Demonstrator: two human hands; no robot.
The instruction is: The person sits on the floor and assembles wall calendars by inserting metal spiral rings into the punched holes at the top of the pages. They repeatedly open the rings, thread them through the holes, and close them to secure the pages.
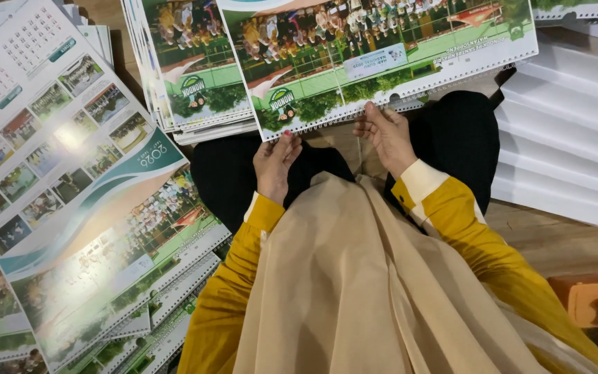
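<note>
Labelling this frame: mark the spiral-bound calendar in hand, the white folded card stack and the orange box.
spiral-bound calendar [382, 52], head view, middle of the photo cover.
white folded card stack [562, 138], head view, on a middle fold.
orange box [590, 301], head view, top face near its centre.

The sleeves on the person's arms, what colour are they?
Mustard yellow sleeves with pale cream cuffs, seen clearly in the head view.
</note>
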